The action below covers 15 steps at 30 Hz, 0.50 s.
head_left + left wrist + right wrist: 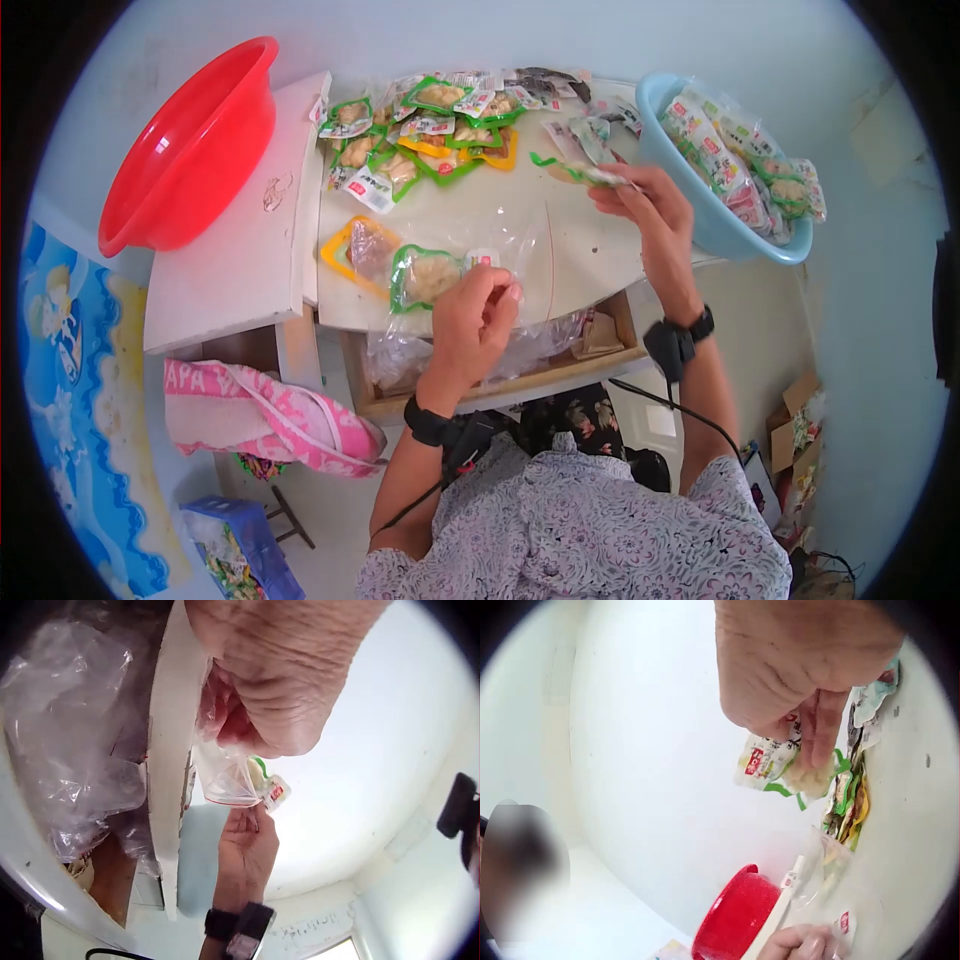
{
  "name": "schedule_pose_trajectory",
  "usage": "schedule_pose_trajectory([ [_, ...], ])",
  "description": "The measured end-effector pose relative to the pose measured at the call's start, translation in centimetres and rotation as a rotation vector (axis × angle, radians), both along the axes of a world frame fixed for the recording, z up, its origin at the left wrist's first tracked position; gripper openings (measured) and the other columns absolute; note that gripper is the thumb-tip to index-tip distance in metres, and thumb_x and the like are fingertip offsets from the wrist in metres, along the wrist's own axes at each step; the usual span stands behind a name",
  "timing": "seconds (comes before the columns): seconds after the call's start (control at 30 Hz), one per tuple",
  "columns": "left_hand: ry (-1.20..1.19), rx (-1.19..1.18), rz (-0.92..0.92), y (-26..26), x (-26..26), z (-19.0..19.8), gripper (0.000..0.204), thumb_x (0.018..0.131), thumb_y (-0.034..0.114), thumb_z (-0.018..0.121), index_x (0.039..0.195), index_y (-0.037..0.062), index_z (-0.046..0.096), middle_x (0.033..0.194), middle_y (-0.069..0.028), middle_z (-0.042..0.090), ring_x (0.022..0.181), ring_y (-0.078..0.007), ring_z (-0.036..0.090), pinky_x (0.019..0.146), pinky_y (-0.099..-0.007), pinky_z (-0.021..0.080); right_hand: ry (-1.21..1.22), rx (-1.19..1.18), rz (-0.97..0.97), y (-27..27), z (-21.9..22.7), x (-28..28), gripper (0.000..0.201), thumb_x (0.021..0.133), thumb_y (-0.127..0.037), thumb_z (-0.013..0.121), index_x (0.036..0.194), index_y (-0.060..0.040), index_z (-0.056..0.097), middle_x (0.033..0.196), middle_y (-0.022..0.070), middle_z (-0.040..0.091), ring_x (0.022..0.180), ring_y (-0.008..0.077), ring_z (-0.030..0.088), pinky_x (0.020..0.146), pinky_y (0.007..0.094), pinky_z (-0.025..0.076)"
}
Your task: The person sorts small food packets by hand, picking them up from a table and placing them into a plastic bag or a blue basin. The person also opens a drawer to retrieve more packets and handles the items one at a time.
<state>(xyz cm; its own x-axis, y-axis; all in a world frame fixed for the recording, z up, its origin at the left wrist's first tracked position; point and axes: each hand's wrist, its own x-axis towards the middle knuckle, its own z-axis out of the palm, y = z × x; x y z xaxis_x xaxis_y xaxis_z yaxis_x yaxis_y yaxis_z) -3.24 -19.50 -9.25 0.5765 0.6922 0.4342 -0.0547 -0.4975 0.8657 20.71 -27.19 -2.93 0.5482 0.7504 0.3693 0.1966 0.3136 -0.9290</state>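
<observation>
My left hand [475,320] pinches the mouth of a clear plastic bag [520,235] above the table's front edge. Beyond that hand, a green-edged snack packet [425,278] and a yellow-edged snack packet [365,250] lie at the bag; its clear film overlaps them in the head view. Raised to the right, my right hand [655,205] pinches another green-edged snack packet [757,761] by its white printed end. The left wrist view shows the bag's red-lined edge [232,802] stretched toward the right hand.
Several snack packets [450,170] are heaped at the table's back. A blue basin [690,225] full of packets stands right; a red basin [200,150] leans left. Below the tabletop, an open drawer [610,358] holds clear bags. A pink towel [265,410] hangs at the left.
</observation>
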Motion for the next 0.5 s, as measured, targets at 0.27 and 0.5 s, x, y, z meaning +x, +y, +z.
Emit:
schedule_pose_trajectory([
  [0.27, 0.031, -0.065, -0.011, -0.8, -0.1, 1.7, 0.005, 0.094, 0.003, 0.066, 0.098, 0.0024, 0.063, 0.081, -0.0023, 0.064, 0.07, -0.0088, 0.059, 0.065, -0.025, 0.048, -0.015, 0.092, 0.285, -8.0, -2.2, -1.8, 0.017, 0.094, 0.008, 0.057, 0.108, 0.0026, 0.065, 0.128, 0.0201, 0.068, 0.115, 0.0236, 0.067, 0.103, 0.0377, 0.052],
  [0.5, 0.073, 0.142, 0.057, -2.1, -1.1, 7.2, 0.01, 0.089, -0.001, 0.065, 0.097, 0.0042, 0.062, 0.077, -0.0038, 0.063, 0.064, -0.0115, 0.058, 0.06, -0.0262, 0.046, -0.335, 0.081, 0.342, -9.2, -1.7, -1.4, 0.02, 0.083, 0.011, 0.062, 0.099, 0.0006, 0.069, 0.119, 0.0182, 0.073, 0.108, 0.0259, 0.071, 0.091, 0.037, 0.057],
])
